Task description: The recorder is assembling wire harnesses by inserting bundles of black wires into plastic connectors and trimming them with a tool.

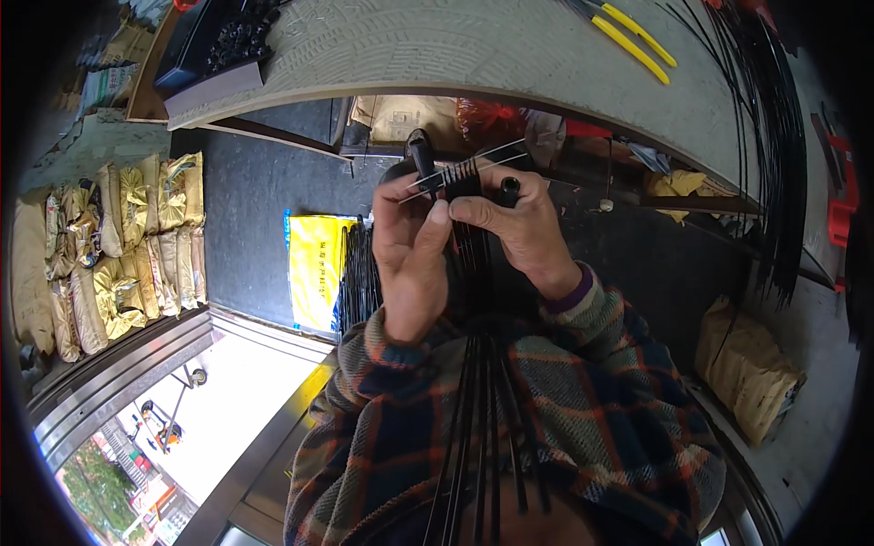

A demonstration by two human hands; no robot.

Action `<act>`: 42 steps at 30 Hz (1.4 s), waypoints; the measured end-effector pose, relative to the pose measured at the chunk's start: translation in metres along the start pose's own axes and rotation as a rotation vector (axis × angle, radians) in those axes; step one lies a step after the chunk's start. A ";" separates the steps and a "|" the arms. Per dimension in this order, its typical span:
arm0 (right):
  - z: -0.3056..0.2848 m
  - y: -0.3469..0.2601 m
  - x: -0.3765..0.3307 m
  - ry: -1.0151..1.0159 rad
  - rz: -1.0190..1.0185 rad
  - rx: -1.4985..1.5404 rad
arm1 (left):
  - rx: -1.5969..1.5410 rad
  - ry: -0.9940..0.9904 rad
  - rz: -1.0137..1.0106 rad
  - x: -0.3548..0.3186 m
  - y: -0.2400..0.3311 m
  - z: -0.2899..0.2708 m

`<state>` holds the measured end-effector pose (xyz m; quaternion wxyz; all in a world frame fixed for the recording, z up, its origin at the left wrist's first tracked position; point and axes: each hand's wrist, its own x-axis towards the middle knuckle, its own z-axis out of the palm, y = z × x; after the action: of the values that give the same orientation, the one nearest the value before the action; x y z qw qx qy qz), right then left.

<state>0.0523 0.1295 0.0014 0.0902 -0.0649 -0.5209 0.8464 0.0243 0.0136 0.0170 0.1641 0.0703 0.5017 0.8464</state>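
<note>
With our right hand (pixel 523 227) we pinch slim black rods (pixel 470 246), lying between both hands with their long axis toward us, while our left hand (pixel 410 264) grasps the thin pale strips (pixel 503 163) that cross them near the far ends.

Head-worn view, facing down (fisheye), near

My right hand (pixel 519 229) could cross the workbench (pixel 437 45) midway. A black box (pixel 193 50) blocks its left end, black rods (pixel 776 173) its right.
</note>
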 end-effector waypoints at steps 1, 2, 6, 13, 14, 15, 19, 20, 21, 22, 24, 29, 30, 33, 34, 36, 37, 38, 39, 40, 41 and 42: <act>-0.001 0.000 0.000 0.003 -0.005 0.000 | 0.001 -0.005 0.000 0.003 0.004 -0.004; -0.002 0.000 -0.001 0.000 0.011 0.009 | -0.037 -0.062 -0.063 0.006 0.009 -0.008; 0.001 -0.006 -0.006 -0.004 0.037 0.009 | -0.048 -0.130 -0.140 0.016 0.018 -0.019; 0.007 -0.012 -0.010 -0.007 -0.066 -0.274 | 0.057 -0.100 -0.070 0.016 0.020 -0.028; 0.010 -0.010 -0.012 0.043 -0.122 -0.315 | 0.083 -0.088 -0.052 0.014 0.018 -0.027; 0.013 -0.008 -0.012 0.093 -0.177 -0.356 | 0.109 -0.075 -0.034 0.013 0.016 -0.027; 0.017 -0.004 -0.010 0.117 -0.144 -0.125 | 0.048 -0.094 -0.051 0.011 0.012 -0.023; 0.016 -0.006 -0.008 0.118 -0.149 -0.120 | 0.042 -0.076 -0.038 0.010 0.016 -0.019; 0.010 -0.004 -0.005 0.009 -0.170 -0.146 | 0.034 -0.052 -0.027 0.009 0.016 -0.019; 0.008 -0.003 -0.003 -0.102 -0.193 -0.171 | 0.038 -0.049 -0.026 0.008 0.017 -0.021; 0.006 -0.002 -0.005 -0.098 -0.162 -0.157 | 0.047 -0.063 -0.014 0.007 0.014 -0.024; 0.003 -0.003 -0.008 -0.027 -0.101 -0.160 | 0.001 -0.047 0.001 0.008 0.005 -0.022; 0.004 -0.005 -0.008 -0.021 -0.093 -0.137 | -0.003 -0.033 -0.008 0.008 0.005 -0.023; 0.006 -0.009 -0.008 -0.018 -0.092 -0.142 | 0.007 -0.088 -0.024 0.010 0.013 -0.025; 0.007 -0.009 -0.007 -0.017 -0.099 -0.170 | 0.006 -0.086 -0.023 0.010 0.013 -0.026; 0.009 -0.009 -0.009 -0.010 -0.133 -0.222 | -0.001 -0.113 -0.011 0.010 0.014 -0.027; 0.010 -0.008 -0.010 -0.001 -0.166 -0.271 | -0.003 -0.112 -0.011 0.009 0.013 -0.027; 0.009 -0.008 -0.010 -0.001 -0.165 -0.274 | 0.017 -0.093 -0.001 0.009 0.011 -0.027; 0.011 -0.008 -0.009 -0.003 -0.140 -0.284 | 0.042 -0.069 0.013 0.008 0.011 -0.026; 0.012 -0.007 -0.008 -0.006 -0.116 -0.295 | 0.044 -0.063 0.016 0.007 0.011 -0.026; 0.013 -0.005 -0.008 -0.013 -0.114 -0.292 | 0.050 -0.036 0.028 0.006 0.012 -0.025; 0.014 -0.003 -0.009 0.000 -0.105 -0.263 | 0.050 -0.016 0.034 0.004 0.012 -0.024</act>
<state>0.0582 0.1168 0.0108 0.1252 -0.0490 -0.6298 0.7651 0.0111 -0.0096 0.0153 0.1518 0.0895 0.5202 0.8357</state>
